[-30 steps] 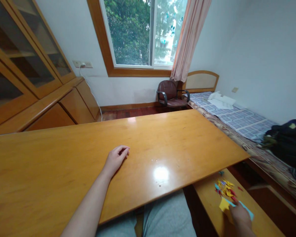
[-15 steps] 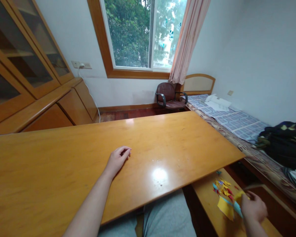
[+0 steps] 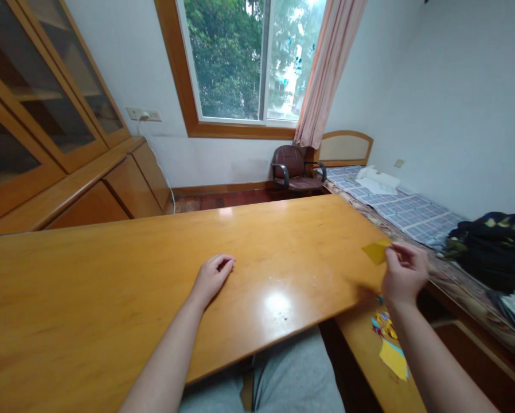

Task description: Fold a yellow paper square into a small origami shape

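Between the thumb and fingers of my right hand (image 3: 406,275) is a piece of yellow paper (image 3: 376,251), held up over the right end of the wooden table (image 3: 154,275). My left hand (image 3: 214,276) rests on the tabletop near its middle, fingers curled together; whether anything is inside them is hidden. Below my right forearm, on a lower wooden surface, lie a flat yellow sheet (image 3: 394,360) with light blue paper under it and a small heap of coloured paper pieces (image 3: 385,326), partly covered by the arm.
A bed with a checked sheet (image 3: 416,212) runs along the right wall, with a dark bundle (image 3: 494,246) on it. Beyond the table stand a brown armchair (image 3: 296,166) and, at left, a wooden cabinet (image 3: 81,183). The lower surface (image 3: 365,355) sits beside my legs.
My right hand has risen from the lower surface to above the table's right end, carrying the yellow paper. My left hand has shifted slightly right in view.
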